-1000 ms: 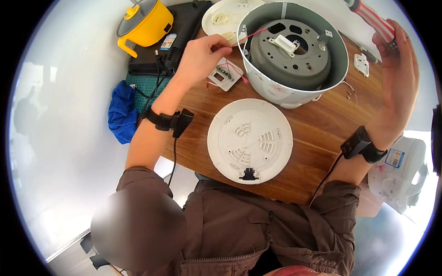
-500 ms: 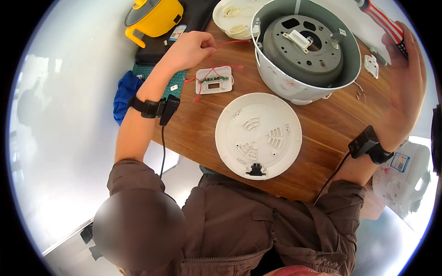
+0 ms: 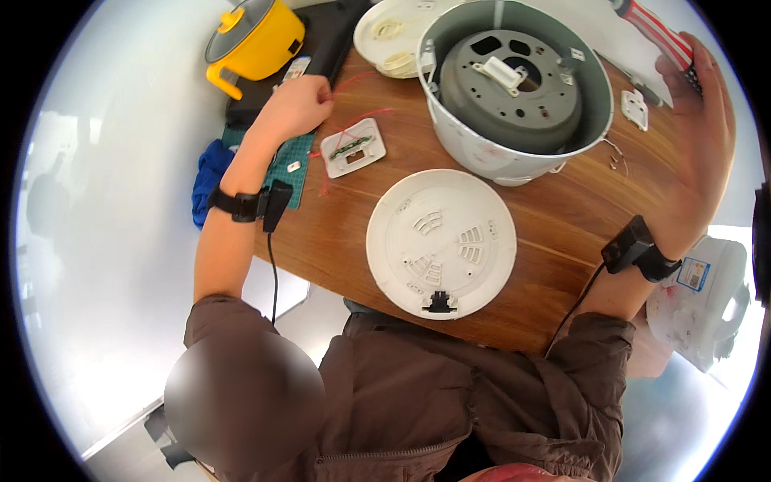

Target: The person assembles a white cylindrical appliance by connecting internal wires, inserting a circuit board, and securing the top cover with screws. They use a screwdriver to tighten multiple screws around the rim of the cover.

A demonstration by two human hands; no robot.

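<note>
A small white circuit-board panel [image 3: 353,148] with red wires [image 3: 351,122] is seen lying on the wooden tabletop [image 3: 562,233] in the upper middle of the frame, just right of the left hand [image 3: 299,103]. That hand is closed, with a red wire pinched at its fingertips. The panel is rectangular, with a green strip at its centre. At the upper right, the right hand [image 3: 697,136] is closed around a red-and-white striped tool handle [image 3: 654,32]. Compared with half a second earlier, the left hand has been drawn further from the panel and the wires pulled out longer.
</note>
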